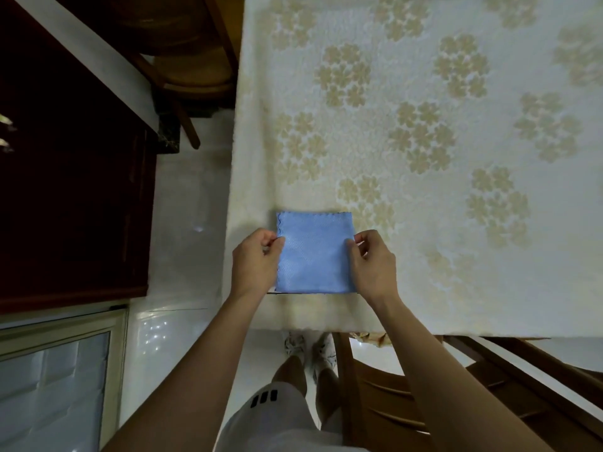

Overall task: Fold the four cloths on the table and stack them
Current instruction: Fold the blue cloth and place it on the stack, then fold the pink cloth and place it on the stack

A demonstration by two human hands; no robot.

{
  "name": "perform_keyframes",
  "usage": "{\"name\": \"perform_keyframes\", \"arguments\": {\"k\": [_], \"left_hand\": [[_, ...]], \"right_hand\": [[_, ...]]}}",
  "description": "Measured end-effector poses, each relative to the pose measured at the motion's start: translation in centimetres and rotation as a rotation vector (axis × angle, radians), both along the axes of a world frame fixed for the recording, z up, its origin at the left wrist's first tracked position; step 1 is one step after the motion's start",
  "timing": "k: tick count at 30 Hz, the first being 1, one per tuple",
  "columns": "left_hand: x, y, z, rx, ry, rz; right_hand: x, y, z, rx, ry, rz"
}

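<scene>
Left hand [256,261]: fingers and thumb curled in, pinching the left edge of the blue cloth [315,254] near its far corner. Forearm bare, reaching in from the near side.

Right hand [372,261]: thumb and fingertips pinching the right edge of the same cloth, at about the same height as the left hand. Forearm bare.

Blue cloth: 1 item, folded to a near-square, scalloped trim visible along the far and left edges. Lies at the near left corner of the table [456,256], its near edge at or just over the table's near edge; whether it rests fully flat cannot be told. A thin dark line shows beneath its near edge; whether other cloths lie under it cannot be told.

Table: covered with a cream lace-textured tablecloth [408,132] bearing clusters of tan flower motifs; the cloth hangs over the left and near edges.

Surroundings, near side: wooden chair [424,396] to the right of the person, tucked against the table. Person's legs, light shorts [270,415] with 3 dark marks, and 2 patterned shoes [310,350] on a glossy white floor [182,223].

Surroundings, far left: a 2nd wooden chair [192,70] beside the table's left edge.

Surroundings, left: dark red-brown cabinet [71,190]; below it, a pale framed panel [52,386] with a quilted surface.
</scene>
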State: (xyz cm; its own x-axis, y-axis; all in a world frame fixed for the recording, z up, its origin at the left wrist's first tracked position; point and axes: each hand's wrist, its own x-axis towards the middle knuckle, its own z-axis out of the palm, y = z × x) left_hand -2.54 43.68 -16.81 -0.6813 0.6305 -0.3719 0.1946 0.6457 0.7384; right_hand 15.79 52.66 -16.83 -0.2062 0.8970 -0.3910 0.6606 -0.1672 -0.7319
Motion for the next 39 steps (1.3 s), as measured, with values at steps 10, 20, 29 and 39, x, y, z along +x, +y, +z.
{"name": "perform_keyframes", "arguments": {"k": [10,20,29,39], "left_hand": [[-0.3,0.8,-0.3,-0.109,0.116,-0.050],[-0.3,0.2,-0.2,-0.153,0.131,-0.017],[-0.2,-0.2,-1.1,-0.254,0.187,-0.060],[-0.5,-1.1,-0.3,-0.197,0.273,-0.133]], "right_hand": [[-0.3,0.9,-1.5,-0.035,-0.156,0.027],[-0.5,0.5,-1.9,-0.046,-0.186,0.030],[-0.7,0.1,-2.6,-0.026,-0.236,0.017],[-0.6,-0.1,-1.7,0.026,-0.237,0.003]]}}
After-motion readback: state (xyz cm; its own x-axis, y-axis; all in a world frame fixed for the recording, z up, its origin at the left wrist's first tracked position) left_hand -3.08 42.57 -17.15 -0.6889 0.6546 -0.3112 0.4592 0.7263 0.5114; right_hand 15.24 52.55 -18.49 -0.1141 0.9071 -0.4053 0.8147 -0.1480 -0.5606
